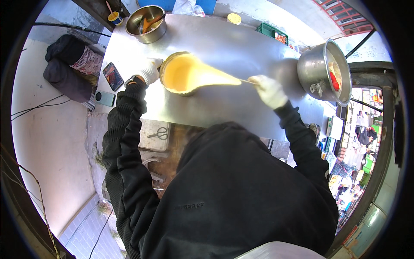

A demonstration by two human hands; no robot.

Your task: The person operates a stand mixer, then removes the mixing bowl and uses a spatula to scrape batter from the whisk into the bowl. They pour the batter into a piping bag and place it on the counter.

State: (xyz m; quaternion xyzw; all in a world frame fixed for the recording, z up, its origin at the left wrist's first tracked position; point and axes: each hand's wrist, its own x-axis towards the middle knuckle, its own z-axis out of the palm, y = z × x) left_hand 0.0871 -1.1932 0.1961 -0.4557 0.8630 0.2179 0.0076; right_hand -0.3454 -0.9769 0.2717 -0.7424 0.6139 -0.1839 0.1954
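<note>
A round pot (188, 94) stands on a stainless steel table, filled with a smooth, stretchy yellow batter or dough (181, 76). My left hand (149, 70), in a white knit glove, grips the pot at its left side, where a handle seems to be mostly hidden by the glove. In my gloved right hand (269, 92) is a thin stick (247, 81), held to the right of the pot. From the stick's tip a thick sheet of the yellow mass stretches back over the rim, narrowing toward my hand. The stick's far end is covered by the mass.
On the steel table (223, 106) stand a steel pot (150, 38) holding a brush and, at right, a tilted large pot (309, 73). Phones (113, 76) lie at left. A green crate (267, 30) sits at the back. Scissors (158, 133) rest on a lower surface.
</note>
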